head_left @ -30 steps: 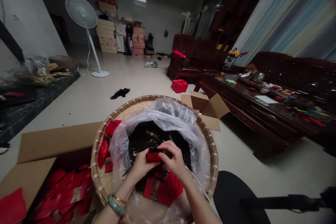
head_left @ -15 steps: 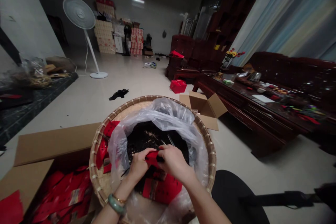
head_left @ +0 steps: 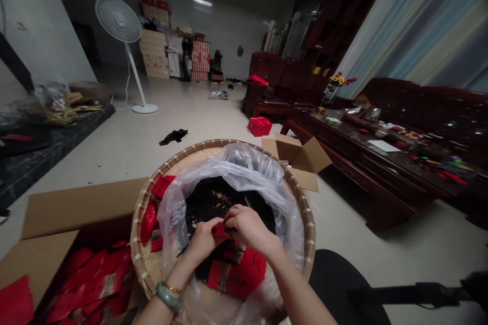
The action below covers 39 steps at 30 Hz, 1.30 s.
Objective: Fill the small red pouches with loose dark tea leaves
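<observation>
The left hand [head_left: 204,240] and right hand [head_left: 249,228] pinch tight a small red packet [head_left: 219,230] above dark loose leaves [head_left: 209,200] in a plastic bag [head_left: 179,203], while many red packets [head_left: 87,284] already lie in the cardboard box [head_left: 76,208].

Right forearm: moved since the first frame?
Yes. The right forearm has swung slightly toward the person's right, judged against the woven basket rim, which it crosses farther out.
</observation>
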{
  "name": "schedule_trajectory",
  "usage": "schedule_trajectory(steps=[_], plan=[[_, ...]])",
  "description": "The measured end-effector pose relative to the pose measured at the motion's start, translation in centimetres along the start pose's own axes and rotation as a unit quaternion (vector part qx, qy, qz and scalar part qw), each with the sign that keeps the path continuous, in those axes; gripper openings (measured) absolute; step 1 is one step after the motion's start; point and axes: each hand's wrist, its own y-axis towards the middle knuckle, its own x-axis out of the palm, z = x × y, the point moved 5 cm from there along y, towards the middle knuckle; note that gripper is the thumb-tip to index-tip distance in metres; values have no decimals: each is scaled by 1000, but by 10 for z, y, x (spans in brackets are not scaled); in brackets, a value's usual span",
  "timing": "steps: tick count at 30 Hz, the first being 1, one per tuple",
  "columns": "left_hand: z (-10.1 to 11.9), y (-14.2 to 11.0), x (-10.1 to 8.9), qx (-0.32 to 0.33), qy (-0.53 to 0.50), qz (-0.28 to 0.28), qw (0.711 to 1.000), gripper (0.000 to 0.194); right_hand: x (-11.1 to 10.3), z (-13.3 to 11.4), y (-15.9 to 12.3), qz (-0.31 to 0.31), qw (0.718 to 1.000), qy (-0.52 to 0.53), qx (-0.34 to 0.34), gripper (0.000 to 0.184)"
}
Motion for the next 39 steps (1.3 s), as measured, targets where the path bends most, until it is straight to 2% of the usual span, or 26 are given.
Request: schedule_trajectory(steps=[3, 7, 14, 18, 20, 21, 22, 25, 27, 29, 31, 33, 35, 39], plan=[[-6, 1, 0, -5, 6, 9, 1000, 24, -5, 5, -1, 70, 993, 97, -3, 8], [-13, 1, 2, -8, 11, 27, 1000, 24, -6, 20, -3, 163, 961, 219, 45, 6], [-9, 0, 1, -5, -5, 23, 1000, 22, -1, 27, -6, 240, 926, 282, 75, 6], [-9, 0, -1, -9, -50, 35, 998, 25, -9, 33, -12, 299, 872, 372, 105, 13], [-13, 0, -4, -23, -106, 75, 991, 28, -9, 39, -17, 316, 843, 411, 141, 17], [-15, 1, -6, -31, -134, 99, 986, 29, -9, 42, -19, 317, 839, 412, 158, 18], [-17, 1, -7, -37, -156, 115, 980, 31, -7, 43, -20, 306, 847, 401, 167, 18], [-16, 3, -9, -34, -170, 116, 978, 32, 4, 40, -23, 230, 901, 329, 162, 13], [-13, 4, -9, -33, -167, 106, 980, 33, 10, 35, -24, 197, 917, 316, 142, 27], [-9, 3, -7, -41, -178, 91, 979, 33, 13, 30, -24, 197, 913, 338, 117, 40], [-5, 2, 0, -52, -192, 47, 979, 34, 15, 25, -22, 199, 909, 352, 103, 44], [-4, 0, 6, -75, -209, 17, 975, 37, 19, 27, -19, 214, 898, 363, 130, 33], [-3, -2, 8, -103, -239, 16, 965, 42, 25, 34, -17, 238, 875, 384, 173, 15], [3, -2, 3, -136, -352, 13, 926, 39, 37, 48, -16, 251, 830, 439, 236, 16]])
